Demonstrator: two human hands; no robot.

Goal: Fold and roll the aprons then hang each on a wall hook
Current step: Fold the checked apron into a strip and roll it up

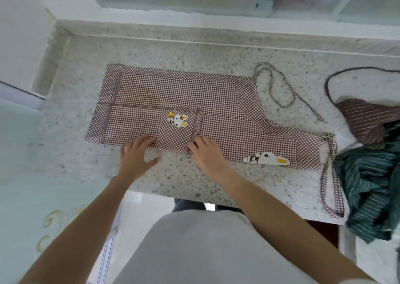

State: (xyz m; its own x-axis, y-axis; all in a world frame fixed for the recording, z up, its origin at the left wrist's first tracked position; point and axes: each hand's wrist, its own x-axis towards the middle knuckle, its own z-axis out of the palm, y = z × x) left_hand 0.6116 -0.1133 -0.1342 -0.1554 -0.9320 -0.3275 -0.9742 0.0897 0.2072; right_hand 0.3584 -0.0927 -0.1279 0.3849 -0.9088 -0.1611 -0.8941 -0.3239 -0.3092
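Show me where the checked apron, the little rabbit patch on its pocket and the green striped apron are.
checked apron (173, 89): head view, on the flat folded middle of the cloth.
rabbit patch (178, 121): head view, on the rabbit's white face.
green striped apron (368, 188): head view, on the crumpled heap at the counter's right edge.

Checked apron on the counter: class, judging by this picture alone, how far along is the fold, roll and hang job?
Done: the checked apron lies folded into a long flat band on the counter. In hand: left hand and right hand rest with straight fingers on its near edge; no roll has begun. Left: rolling and hanging it, then the striped aprons heaped at the right. No hook is in view.
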